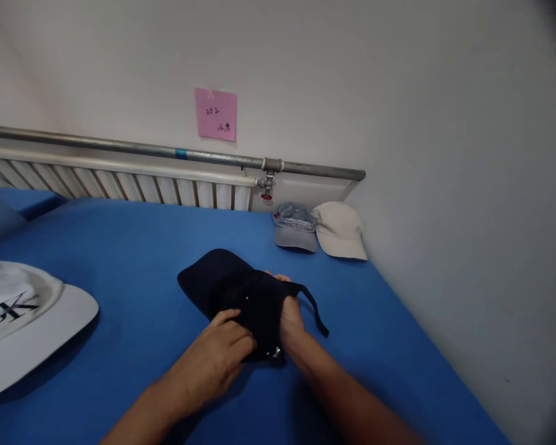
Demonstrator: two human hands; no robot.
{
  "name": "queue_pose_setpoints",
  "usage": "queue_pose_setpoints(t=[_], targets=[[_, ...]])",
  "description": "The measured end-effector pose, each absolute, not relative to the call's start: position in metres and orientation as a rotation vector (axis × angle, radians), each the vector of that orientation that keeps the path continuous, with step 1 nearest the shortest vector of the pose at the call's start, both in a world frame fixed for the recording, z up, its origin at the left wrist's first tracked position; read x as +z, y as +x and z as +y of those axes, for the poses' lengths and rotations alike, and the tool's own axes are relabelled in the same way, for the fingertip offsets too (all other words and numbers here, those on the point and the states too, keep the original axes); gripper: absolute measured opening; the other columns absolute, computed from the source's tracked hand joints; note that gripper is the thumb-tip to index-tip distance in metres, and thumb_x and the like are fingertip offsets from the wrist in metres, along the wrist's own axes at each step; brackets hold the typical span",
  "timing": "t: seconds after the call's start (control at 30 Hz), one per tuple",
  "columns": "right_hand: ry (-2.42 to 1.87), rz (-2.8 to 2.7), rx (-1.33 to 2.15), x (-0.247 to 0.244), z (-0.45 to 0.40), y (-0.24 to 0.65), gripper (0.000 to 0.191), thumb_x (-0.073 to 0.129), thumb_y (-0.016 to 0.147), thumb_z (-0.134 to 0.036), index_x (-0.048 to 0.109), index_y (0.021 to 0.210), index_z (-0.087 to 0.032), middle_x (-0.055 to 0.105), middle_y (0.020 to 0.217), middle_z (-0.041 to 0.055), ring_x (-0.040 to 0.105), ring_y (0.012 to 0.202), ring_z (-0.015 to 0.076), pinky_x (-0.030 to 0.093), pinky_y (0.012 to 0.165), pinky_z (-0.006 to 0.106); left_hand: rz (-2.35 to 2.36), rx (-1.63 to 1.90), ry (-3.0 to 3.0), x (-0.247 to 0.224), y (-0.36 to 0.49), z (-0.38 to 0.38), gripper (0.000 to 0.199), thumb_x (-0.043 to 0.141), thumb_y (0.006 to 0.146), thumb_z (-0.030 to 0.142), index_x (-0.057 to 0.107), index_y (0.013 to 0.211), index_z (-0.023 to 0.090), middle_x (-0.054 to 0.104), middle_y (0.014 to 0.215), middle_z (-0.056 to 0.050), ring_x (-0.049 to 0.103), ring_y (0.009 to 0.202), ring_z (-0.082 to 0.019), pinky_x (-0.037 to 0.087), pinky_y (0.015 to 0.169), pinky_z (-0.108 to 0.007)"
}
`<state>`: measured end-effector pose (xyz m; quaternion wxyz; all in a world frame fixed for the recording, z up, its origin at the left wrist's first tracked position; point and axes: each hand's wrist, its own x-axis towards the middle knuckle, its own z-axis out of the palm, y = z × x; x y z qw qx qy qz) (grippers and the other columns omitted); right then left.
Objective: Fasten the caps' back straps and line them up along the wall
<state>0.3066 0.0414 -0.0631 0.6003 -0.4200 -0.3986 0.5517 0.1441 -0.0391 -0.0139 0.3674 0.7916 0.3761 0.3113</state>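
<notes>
In an apparent two-handed adjusting step, whose next move calls for steady support, the left hand (217, 353) rests half-curled fingers, grip unclear, on the dark cap (264, 306), which lies between the hands, brim far left, while the right hand (290, 318) closes around its right side.

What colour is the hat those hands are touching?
The hat looks very dark, navy or black, best seen in the head view.

Dark cap (243, 289) of matt cloth
</notes>
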Motion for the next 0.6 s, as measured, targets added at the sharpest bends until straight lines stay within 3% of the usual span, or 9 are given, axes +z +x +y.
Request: queue_pose_setpoints(t=[0.07, 0.13, 0.23, 0.4, 0.47, 0.53, 0.6], targets=[[-0.998, -0.988, 1.239, -0.063, 0.042, 0.307, 0.012, 0.056, 0.074, -0.034, 0.049, 0.078, -0.026, 0.064, 0.097, 0.0026, 0.062, 0.086, 0.0203, 0.049, 0.082, 0.036, 1.036, 0.848, 2.020, -0.015, 0.127, -0.034, 0.038, 0.055, 0.071, -0.001, 0.076, 0.086, 0.027, 0.071, 0.082, -0.005, 0.064, 0.084, -0.025, 0.034, 0.107, -0.047], [-1.030, -1.129, 1.182, -0.061, 0.040, 0.308, 0.010, 0.059, 0.071, -0.030, 0.051, 0.076, -0.025, 0.063, 0.110, 0.0036, 0.061, 0.099, 0.0221, 0.045, 0.091, 0.039, 1.231, 1.061, 1.914, -0.013, 0.103, -0.030, 0.033, 0.061, 0.065, -0.001, 0.075, 0.079, 0.025, 0.071, 0.081, -0.006, 0.063, 0.087, -0.027, 0.037, 0.105, -0.046], [-1.063, -1.470, 1.106, -0.049, 0.032, 0.311, 0.016, 0.066, 0.063, -0.018, 0.059, 0.075, -0.025, 0.063, 0.115, 0.0046, 0.054, 0.115, 0.0264, 0.035, 0.102, 0.045, 1.509, 1.313, 1.579, -0.005, 0.072, -0.027, 0.032, 0.065, 0.053, -0.004, 0.074, 0.067, 0.023, 0.071, 0.085, -0.007, 0.061, 0.092, -0.029, 0.042, 0.100, -0.041], [-0.939, -2.137, 0.832, -0.012, 0.009, 0.316, 0.039, 0.069, 0.067, -0.017, 0.063, 0.104, -0.028, 0.048, 0.142, 0.0086, 0.036, 0.135, 0.0316, 0.026, 0.106, 0.055, 1.444, 1.260, 1.465, 0.003, 0.054, -0.030, 0.026, 0.071, 0.051, 0.002, 0.074, 0.067, 0.022, 0.070, 0.084, -0.007, 0.061, 0.093, -0.029, 0.048, 0.092, -0.035], [-0.770, -2.280, 0.750, 0.006, 0.002, 0.317, 0.041, 0.069, 0.067, -0.014, 0.063, 0.105, -0.029, 0.051, 0.139, 0.0071, 0.041, 0.132, 0.0312, 0.022, 0.109, 0.056, 1.418, 1.191, 1.615, 0.001, 0.052, -0.030, 0.019, 0.073, 0.058, 0.013, 0.075, 0.073, 0.024, 0.071, 0.082, -0.006, 0.061, 0.096, -0.030, 0.049, 0.090, -0.034], [-0.563, -2.376, 0.801, 0.023, -0.004, 0.318, 0.032, 0.067, 0.070, -0.011, 0.065, 0.096, -0.028, 0.064, 0.122, 0.0042, 0.055, 0.117, 0.0265, 0.022, 0.110, 0.053, 1.391, 1.146, 1.724, -0.003, 0.050, -0.031, 0.010, 0.070, 0.066, 0.021, 0.075, 0.074, 0.024, 0.071, 0.079, -0.006, 0.061, 0.097, -0.029, 0.048, 0.089, -0.033], [-0.412, -2.363, 0.990, 0.035, -0.009, 0.319, 0.021, 0.066, 0.076, -0.013, 0.066, 0.091, -0.027, 0.070, 0.105, 0.0028, 0.063, 0.102, 0.0215, 0.031, 0.107, 0.047, 1.374, 1.126, 1.735, -0.005, 0.047, -0.031, 0.009, 0.067, 0.072, 0.026, 0.075, 0.076, 0.024, 0.071, 0.081, -0.006, 0.062, 0.094, -0.027, 0.049, 0.084, -0.029]])
